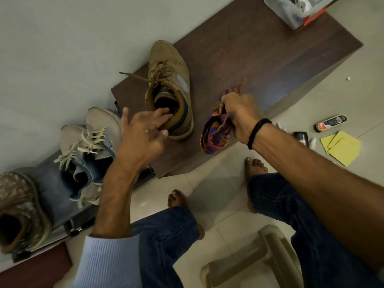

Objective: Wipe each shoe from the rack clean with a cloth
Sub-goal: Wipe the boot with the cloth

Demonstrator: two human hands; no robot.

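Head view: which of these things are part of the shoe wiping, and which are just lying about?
In the job: brown shoe; striped cloth, gripped by the right hand; left hand at the shoe's collar; grey sneakers; patterned shoe.
Lying about: yellow sheets, polish bottle, plastic box, stool.

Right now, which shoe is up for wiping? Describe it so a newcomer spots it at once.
Find the dark brown cabinet against the wall. One shoe stands alone on its top, the left hand at its collar, the cloth in the right hand beside it. Unlike the grey-and-blue pair on the low rack, it is tan with tan laces.
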